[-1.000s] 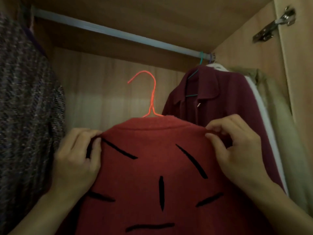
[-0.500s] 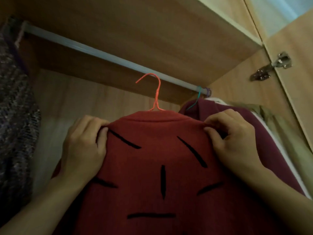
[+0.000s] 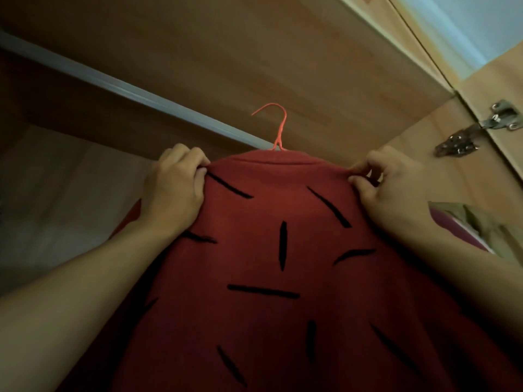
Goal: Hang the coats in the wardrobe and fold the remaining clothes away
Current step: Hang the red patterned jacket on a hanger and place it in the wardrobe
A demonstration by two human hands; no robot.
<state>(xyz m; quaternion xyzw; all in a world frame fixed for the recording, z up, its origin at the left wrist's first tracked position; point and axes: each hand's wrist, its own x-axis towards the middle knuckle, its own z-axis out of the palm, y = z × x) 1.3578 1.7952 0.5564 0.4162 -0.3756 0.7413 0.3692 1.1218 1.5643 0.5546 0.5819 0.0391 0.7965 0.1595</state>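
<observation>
Fabric of the red woollen coat with black dash marks (image 3: 283, 264) fills the lower middle of the view and hides the shoulders of the thin orange wire hanger (image 3: 278, 128); only its hook and neck rise above the collar. Whether the hook touches the grey metal wardrobe rail (image 3: 135, 94) cannot be told. At far right, a maroon and an olive garment (image 3: 481, 224) are mostly cut off. Both forearms reach up from the bottom corners. The left hand (image 3: 172, 190) pinches the coat's left shoulder, fingers curled over the top edge. The right hand (image 3: 393, 190) pinches the right shoulder between thumb and fingertips. The coat hangs between and below both grips, collar just above them.
</observation>
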